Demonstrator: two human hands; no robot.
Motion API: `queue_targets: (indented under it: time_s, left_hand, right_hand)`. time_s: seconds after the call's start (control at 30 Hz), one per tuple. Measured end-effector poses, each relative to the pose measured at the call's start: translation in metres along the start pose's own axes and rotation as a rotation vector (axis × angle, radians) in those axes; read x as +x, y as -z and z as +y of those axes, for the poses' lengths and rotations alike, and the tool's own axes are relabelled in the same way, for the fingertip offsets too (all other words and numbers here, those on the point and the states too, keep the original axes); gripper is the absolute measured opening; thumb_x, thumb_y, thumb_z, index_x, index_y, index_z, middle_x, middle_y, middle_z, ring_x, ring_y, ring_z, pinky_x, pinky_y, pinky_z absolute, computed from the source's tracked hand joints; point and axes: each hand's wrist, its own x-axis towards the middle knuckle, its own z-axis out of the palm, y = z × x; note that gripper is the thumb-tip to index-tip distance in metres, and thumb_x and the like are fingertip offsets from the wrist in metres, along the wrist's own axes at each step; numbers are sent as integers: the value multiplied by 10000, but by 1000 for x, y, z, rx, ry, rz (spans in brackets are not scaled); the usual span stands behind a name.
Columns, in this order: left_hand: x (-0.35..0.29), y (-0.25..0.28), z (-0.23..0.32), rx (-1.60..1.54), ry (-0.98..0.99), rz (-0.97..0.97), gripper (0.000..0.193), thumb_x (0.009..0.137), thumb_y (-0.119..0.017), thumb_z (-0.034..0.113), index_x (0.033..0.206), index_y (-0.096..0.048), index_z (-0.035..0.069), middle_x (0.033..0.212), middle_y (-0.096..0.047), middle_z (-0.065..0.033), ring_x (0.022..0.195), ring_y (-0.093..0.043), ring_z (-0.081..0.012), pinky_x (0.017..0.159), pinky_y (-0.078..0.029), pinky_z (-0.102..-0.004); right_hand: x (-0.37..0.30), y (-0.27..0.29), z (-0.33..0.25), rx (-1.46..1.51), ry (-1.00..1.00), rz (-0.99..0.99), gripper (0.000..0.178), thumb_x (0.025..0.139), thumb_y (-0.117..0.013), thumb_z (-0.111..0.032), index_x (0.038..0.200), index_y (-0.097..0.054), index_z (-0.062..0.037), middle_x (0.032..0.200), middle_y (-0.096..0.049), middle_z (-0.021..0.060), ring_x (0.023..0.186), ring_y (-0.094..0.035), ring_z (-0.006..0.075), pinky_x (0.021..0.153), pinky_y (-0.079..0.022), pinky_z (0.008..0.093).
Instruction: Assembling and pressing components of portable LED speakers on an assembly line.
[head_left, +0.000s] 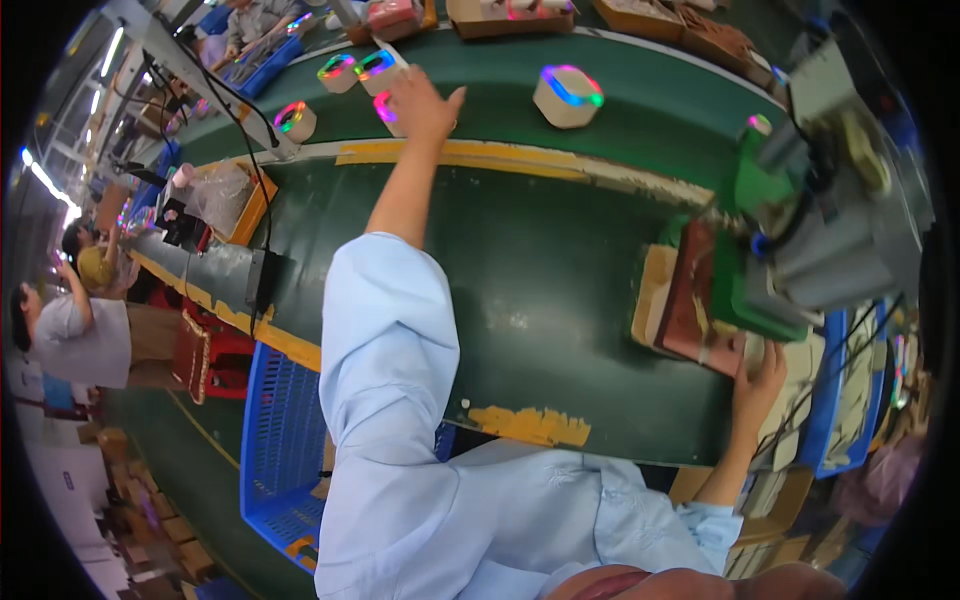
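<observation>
My left hand point(424, 108) reaches far out over the green conveyor belt point(490, 95), its thumb spread from the fingers. It is open beside a small white device with a glowing ring point(384, 112), which it partly covers. More such lit devices stand close by: one with a blue-green ring point(376, 68) and one with a pink ring point(294, 122). A larger-looking lit device point(568, 97) stands farther right. At the right, my right hand point(762, 388) is closed at the edge of a reddish-brown block point(690, 310), around a small pale piece I cannot make out.
A grey bench machine point(840, 240) with a green base stands over the block. Below the belt lies the dark green worktable point(530, 290). A blue crate point(285, 430) is at lower left, a blue bin point(850, 400) at right. Other people point(80, 320) work at left.
</observation>
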Motion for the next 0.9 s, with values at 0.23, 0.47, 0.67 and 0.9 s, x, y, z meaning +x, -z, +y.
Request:
queue_targets:
  time_s: [0.23,0.47,0.67,0.9]
  left_hand:
    - [12,19,-113,162,25,-547,985,635,-818,525,1407,-434,49,1389,-497,-218,1268,-496,-411,1054,-436,-496]
    - [-10,81,-75,-24,-274,-61,628,718,-801,472,1200,-633,106,1039,-709,-164,966,-668,-390,852,-516,-503]
    - [-139,225,72,-306,-385,-451,827,680,-861,323,1354,-499,7,1280,-549,-212,1234,-487,-405,1046,-384,-485]
    - [-260,282,145,-522,-424,-636,866,589,-906,253,1327,-518,19,1317,-519,-201,1204,-480,-401,1013,-423,-476]
  right_hand:
    - [-3,7,-13,25,-130,-83,570,854,-681,-72,1389,-496,-5,1410,-487,247,1317,-452,410,1113,-351,459]
    - [-4,41,-73,248,18,177,619,824,-720,-76,1402,-508,-7,1457,-482,207,1346,-459,369,1120,-359,439]
    - [-45,54,-56,297,-1,-53,674,806,-784,-172,1403,-505,-25,1415,-521,205,1301,-505,368,1088,-399,404]
    - [-62,31,-50,257,44,-87,556,808,-781,-234,1291,-596,-32,1305,-599,185,1262,-519,361,1049,-431,424]
